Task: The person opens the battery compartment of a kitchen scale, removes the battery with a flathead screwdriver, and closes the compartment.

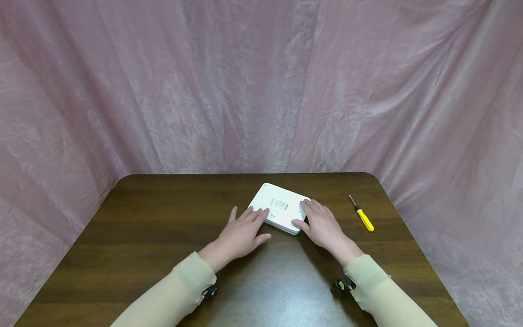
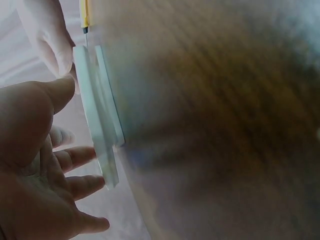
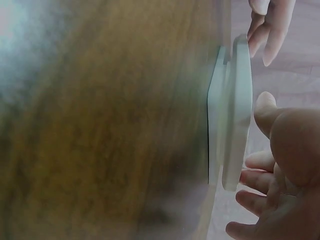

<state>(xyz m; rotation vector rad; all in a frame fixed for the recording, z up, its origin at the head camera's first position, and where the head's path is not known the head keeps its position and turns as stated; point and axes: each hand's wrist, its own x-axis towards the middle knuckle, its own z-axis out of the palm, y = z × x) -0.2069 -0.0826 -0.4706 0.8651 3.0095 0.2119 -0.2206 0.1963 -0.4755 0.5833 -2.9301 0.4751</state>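
A white flat device (image 1: pixel 282 204), like a small scale turned face down, lies on the table with a printed barcode label and corner holes facing up. From the side in the right wrist view, the device (image 3: pixel 239 115) shows a thicker upper body over a thinner plate. My left hand (image 1: pixel 241 234) rests its extended fingertips at the left edge, thumb apart from it. On the right end, my right hand (image 1: pixel 324 227) lays relaxed fingers over the top, with the thumb at the near corner. Neither hand curls round the device.
A screwdriver (image 1: pixel 363 218) with a yellow handle lies right of my right hand, its tip pointing away. The dark wooden table (image 1: pixel 163 218) has rounded far corners. Pink curtains (image 1: pixel 261 91) hang behind it and along both sides.
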